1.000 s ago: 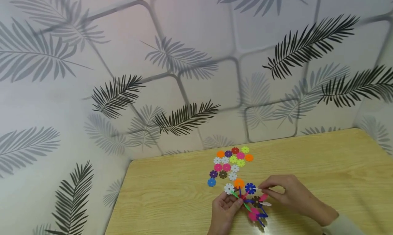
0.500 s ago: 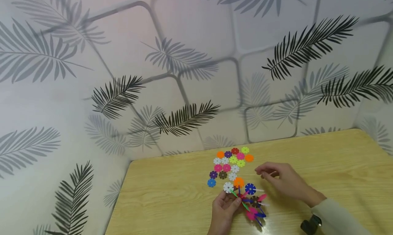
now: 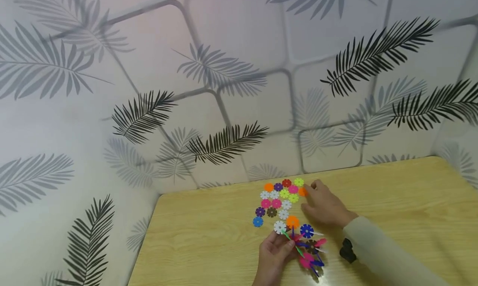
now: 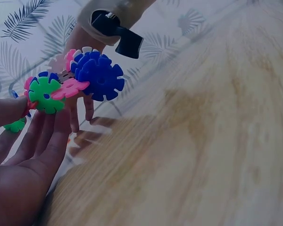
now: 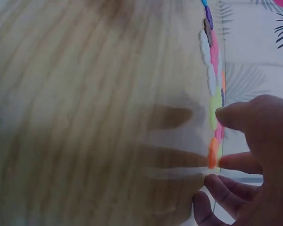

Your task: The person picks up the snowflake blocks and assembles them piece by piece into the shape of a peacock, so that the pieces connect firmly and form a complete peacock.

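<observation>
Wall: while both hands work below it, the leaf-printed wall (image 3: 239, 86) fills most of the head view.
Table: the wooden table (image 3: 201, 228) stands before it and bears the loose discs.
Right hand: the right hand (image 3: 326, 205) grips nothing, thumb and forefinger well parted; its forefinger's tip is at the orange disc (image 5: 212, 154), though whether they touch cannot be told.
Left hand: the left hand (image 3: 274, 250) pinches the joined model between thumb and fingers, nearer the person.
Joined model: the joined model (image 3: 303, 245) has slotted discs set at differing angles, spreading rightward from the left hand.
Loose discs: the loose discs (image 3: 276, 203) lie beyond the left hand, their patch's long axis slanting from near left to far right.
Orange disc: round, hence without a long axis, it sits on the patch's right edge, forward and right of the left hand; the right hand is far nearer. Judged key: disc against forefinger, thumb to the near side.
</observation>
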Demonstrator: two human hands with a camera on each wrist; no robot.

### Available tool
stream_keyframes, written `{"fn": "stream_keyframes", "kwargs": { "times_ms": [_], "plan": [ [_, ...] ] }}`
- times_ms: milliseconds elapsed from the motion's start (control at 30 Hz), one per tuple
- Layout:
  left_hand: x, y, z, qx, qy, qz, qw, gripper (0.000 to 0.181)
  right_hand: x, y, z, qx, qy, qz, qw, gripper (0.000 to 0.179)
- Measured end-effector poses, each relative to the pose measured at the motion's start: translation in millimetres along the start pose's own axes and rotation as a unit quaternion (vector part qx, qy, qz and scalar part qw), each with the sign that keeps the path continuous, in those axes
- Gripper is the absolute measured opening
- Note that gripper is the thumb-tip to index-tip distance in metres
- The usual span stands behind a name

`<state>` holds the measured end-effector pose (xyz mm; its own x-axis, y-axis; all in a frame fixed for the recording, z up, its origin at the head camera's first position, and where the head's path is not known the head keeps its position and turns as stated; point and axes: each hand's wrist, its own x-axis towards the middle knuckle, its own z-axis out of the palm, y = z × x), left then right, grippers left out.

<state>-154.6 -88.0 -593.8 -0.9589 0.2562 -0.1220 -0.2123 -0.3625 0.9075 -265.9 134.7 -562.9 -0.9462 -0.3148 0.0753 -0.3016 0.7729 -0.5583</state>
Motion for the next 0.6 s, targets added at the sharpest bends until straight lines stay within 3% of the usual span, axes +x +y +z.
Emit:
{"fn": "stream_keyframes", "kwargs": {
  "times_ms": [267,500,600],
  "plan": [
    [0.6,3.1,1.7,0.002,0.017,-0.012,0.9998,0.046,-5.8,-6.0,5.7,0.007,0.032,-0.006,0.9995,0.013],
    [1.5,0.1,0.2,-0.002,0.02,-0.024,0.9995,0.05,-23.2,-3.1,0.6,0.102,-0.013,0.011,0.9946,0.028],
    [2.2,0.1,0.6,-0.007,0.03,-0.042,0.9987,0.05,-33.3,1.1,0.4,0.136,-0.024,0.01,0.9904,0.021]
  ]
}}
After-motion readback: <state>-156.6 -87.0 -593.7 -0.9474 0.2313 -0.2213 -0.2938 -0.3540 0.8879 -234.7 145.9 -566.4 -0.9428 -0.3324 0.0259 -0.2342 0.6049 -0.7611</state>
